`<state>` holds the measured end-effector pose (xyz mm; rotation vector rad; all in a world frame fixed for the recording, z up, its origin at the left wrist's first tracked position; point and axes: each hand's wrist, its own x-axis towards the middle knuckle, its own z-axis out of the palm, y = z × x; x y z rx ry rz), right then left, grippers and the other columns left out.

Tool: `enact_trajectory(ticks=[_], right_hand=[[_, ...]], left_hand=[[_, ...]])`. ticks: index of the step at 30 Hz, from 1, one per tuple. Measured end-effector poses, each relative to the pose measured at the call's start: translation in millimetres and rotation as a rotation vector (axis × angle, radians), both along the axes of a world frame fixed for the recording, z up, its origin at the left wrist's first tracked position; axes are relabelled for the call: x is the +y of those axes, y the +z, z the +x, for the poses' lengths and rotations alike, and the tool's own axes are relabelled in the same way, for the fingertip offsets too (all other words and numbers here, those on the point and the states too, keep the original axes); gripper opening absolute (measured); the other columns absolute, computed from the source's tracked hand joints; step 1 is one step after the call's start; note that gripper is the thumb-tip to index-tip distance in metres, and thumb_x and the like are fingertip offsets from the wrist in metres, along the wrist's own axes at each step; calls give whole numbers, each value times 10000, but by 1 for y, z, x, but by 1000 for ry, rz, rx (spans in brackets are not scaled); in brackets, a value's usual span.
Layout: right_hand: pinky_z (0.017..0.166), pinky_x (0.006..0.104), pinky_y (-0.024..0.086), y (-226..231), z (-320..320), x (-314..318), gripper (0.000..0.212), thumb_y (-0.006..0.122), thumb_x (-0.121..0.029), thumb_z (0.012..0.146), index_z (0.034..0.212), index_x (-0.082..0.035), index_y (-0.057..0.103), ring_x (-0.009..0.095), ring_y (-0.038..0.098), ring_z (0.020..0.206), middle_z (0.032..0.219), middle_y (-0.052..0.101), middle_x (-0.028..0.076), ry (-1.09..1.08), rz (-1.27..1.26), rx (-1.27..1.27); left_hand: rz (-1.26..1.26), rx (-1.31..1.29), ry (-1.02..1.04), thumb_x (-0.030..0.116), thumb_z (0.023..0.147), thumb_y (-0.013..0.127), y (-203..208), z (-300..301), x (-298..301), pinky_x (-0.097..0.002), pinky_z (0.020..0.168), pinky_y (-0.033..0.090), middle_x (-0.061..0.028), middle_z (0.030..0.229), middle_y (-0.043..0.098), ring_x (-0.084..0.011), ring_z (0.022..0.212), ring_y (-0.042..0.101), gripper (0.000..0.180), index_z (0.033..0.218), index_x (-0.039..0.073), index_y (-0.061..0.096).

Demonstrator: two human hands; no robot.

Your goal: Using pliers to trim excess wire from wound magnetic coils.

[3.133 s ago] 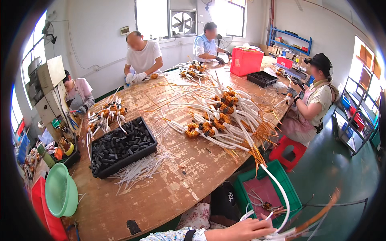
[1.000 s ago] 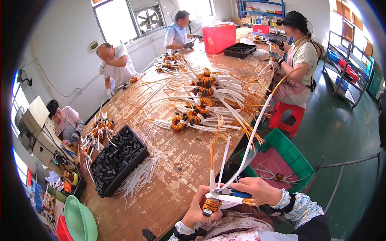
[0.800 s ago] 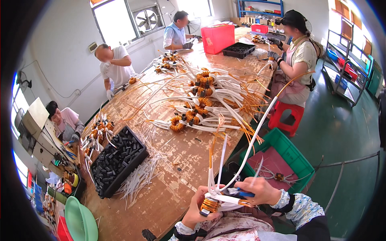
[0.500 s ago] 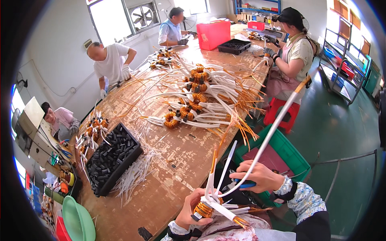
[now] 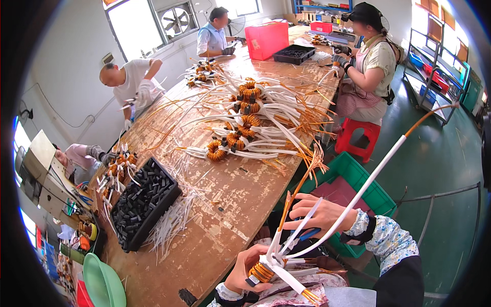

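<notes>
My left hand (image 5: 244,270) is closed around a copper-wound ring coil (image 5: 260,272) at the table's near edge, above my lap. White-sleeved leads fan out from the coil. A long one (image 5: 369,185) arcs up to the right and ends in bare copper; others point upward and toward me, with copper showing at their ends. My right hand (image 5: 330,217) has its fingers bent around a blue-handled hand tool (image 5: 310,234), beside the leads. The tool's jaws are hidden behind the leads, so its exact kind is unclear.
Several finished-looking coils (image 5: 249,125) lie mid-table. At left stands a black tray (image 5: 174,197) of short black tubes, beside thin white strips (image 5: 171,225). A green crate (image 5: 381,192) is to my right; a green basin (image 5: 105,279) is lower left. Several co-workers sit or stand around the table.
The long lead's end has swung up and right, and more bare copper shows there. My right hand has shifted slightly, still with the blue-handled tool. The left hand keeps the coil.
</notes>
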<state>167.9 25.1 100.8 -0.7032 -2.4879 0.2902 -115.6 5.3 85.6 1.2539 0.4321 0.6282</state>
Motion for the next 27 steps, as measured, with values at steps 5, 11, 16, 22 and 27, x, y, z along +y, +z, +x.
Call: enact_trajectory(ticks=[5, 11, 16, 22, 27], right_hand=[[977, 459, 394, 12, 2, 5, 543, 651, -170, 758, 1279, -155, 500, 237, 536, 970, 997, 550, 77, 38, 88, -50], [611, 333, 432, 5, 8, 3, 551, 658, -141, 648, 1179, -68, 526, 221, 508, 690, 816, 488, 70, 33, 159, -184], [499, 355, 425, -39, -1, -18, 446, 649, -39, 686, 1125, -47, 569, 264, 515, 576, 685, 489, 88, -116, -3, 154], [535, 271, 407, -33, -10, -58, 207, 607, -87, 856, 1050, -19, 586, 152, 539, 587, 677, 566, 66, -433, -676, 553], [686, 215, 402, -2, -25, -97, 410, 507, -302, 953, 1216, 10, 466, 69, 492, 721, 801, 518, -7, 43, -1615, 1048]], left_hand=[[-12, 22, -53, 98, 546, 814, 3, 2, 3, -343, 1011, 366, -128, 1114, 588, -191, 1054, 564, 735, 1194, -33, 495], [20, 7, -43, 108, 560, 819, 2, 3, 4, -337, 996, 378, -125, 1096, 591, -190, 1046, 565, 720, 1188, -32, 496], [34, -19, 34, 120, 539, 829, -6, 8, 10, -342, 979, 384, -141, 1170, 552, -196, 1078, 544, 727, 1173, -11, 499], [-159, -218, 263, 84, 583, 777, -19, 11, 25, -390, 978, 426, -161, 1222, 518, -273, 1131, 536, 767, 1253, 33, 406], [-209, -277, 453, 240, 818, 635, -5, 27, 45, -437, 957, 447, -170, 1210, 502, -311, 1100, 539, 604, 1293, -32, 378]])
